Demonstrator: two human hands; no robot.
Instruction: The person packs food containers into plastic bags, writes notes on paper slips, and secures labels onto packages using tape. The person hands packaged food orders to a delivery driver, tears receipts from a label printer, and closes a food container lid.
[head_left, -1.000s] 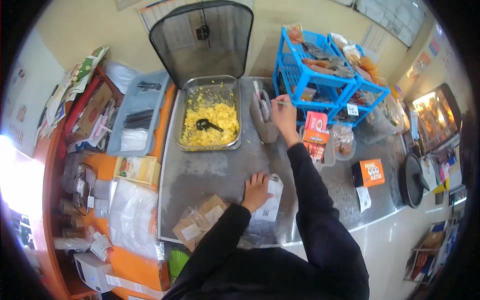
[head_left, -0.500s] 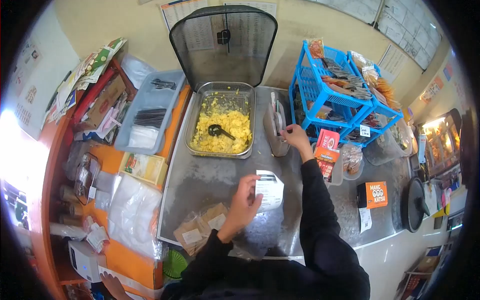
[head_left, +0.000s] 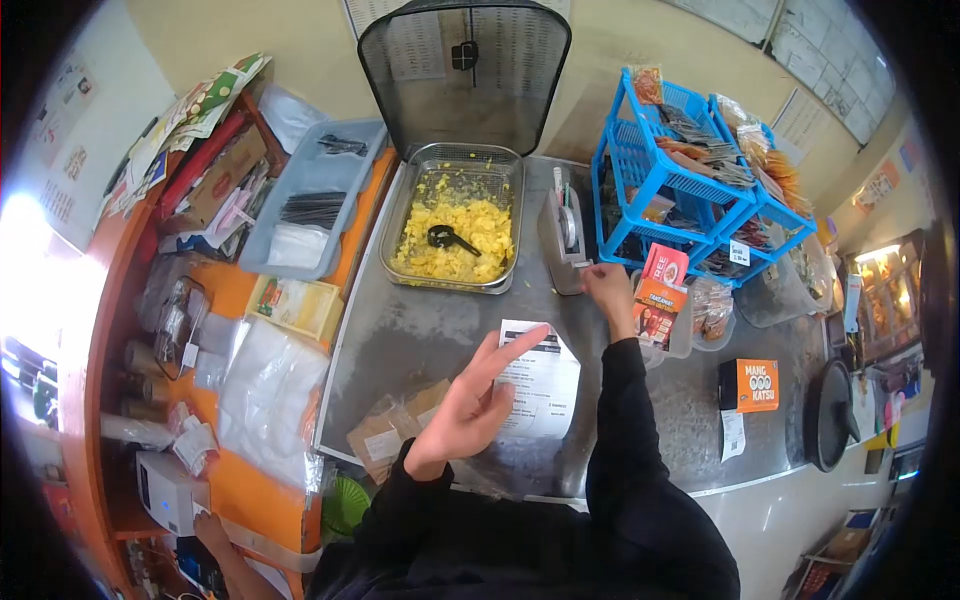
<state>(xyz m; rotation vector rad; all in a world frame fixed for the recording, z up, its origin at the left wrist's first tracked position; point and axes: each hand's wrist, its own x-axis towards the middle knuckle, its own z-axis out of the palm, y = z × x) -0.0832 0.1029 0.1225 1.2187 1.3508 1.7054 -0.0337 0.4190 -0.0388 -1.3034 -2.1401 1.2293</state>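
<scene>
My left hand [head_left: 468, 408] holds a printed paper receipt [head_left: 545, 392] over the dark metal counter, its index finger stretched across the paper's top. At the near end of a narrow grey tape dispenser [head_left: 562, 245], my right hand [head_left: 610, 292] has its fingers pinched together. A small pale bit at those fingertips looks like the end of a strip of tape, though it is hard to make out. Inside the dispenser sits a white tape roll [head_left: 569, 226]. Brown paper packets [head_left: 385, 440] with white labels lie below my left wrist.
A wire-mesh tray [head_left: 400, 262] of yellow food holds a black spoon [head_left: 452, 240]; its mesh cover stands raised. Right are blue racks [head_left: 640, 165] of sachets, orange cards [head_left: 660, 310] and a boxed item [head_left: 752, 386]. Another person's hand [head_left: 212, 540] is beside a white printer [head_left: 168, 490].
My right hand has drawn back toward me to the dispenser's near end. The left hand has raised its index finger, and the receipt now faces me more fully. The other person's hand moved up.
</scene>
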